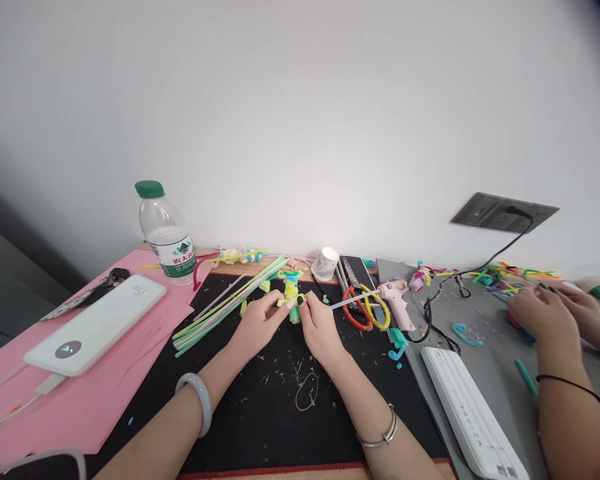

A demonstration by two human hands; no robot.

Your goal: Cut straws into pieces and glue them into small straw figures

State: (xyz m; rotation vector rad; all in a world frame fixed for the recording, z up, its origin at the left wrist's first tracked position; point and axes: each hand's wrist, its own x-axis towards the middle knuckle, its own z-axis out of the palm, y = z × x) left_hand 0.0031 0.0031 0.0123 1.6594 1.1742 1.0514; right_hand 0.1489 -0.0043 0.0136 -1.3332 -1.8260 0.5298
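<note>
Both forearms are bare and enter from the lower edge, leaning inward to each other. The left forearm [165, 420] rises toward the right, and the right forearm [367, 400] rises toward the left. The left hand [261, 321] and the right hand [322, 328] are near together at the middle, with the backs turned mostly upward. In each hand the fingers are bent and make a pinch with the thumb. The right thumb [303, 309] has a dark nail and points forward.
</note>
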